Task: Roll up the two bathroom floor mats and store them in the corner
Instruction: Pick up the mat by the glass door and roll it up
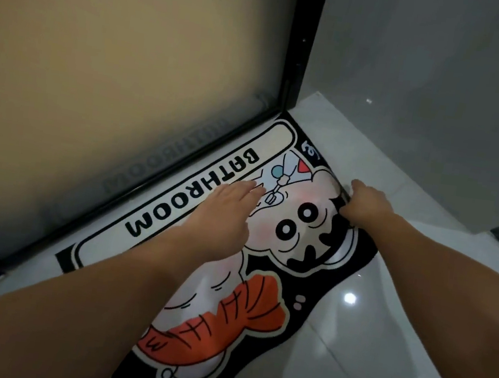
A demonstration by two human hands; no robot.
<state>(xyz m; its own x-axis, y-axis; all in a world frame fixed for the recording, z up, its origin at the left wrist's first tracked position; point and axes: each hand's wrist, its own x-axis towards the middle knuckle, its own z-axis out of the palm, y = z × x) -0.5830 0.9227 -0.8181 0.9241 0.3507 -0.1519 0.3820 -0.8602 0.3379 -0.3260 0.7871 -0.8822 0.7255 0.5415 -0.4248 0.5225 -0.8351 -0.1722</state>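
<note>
The mat is lying flat on the floor against the glass door. The right hand is pinching its far edge; the left hand is pressing flat, fingers spread. Rolling is starting; next, curl the edge inward evenly.

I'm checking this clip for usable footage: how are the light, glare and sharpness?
Head view: dim overall; small bright glare spots on the glossy floor; the mat shows faintly mirrored in the frosted door; wide-angle bending of the door frame; slight softness on both hands, left and right.
</note>
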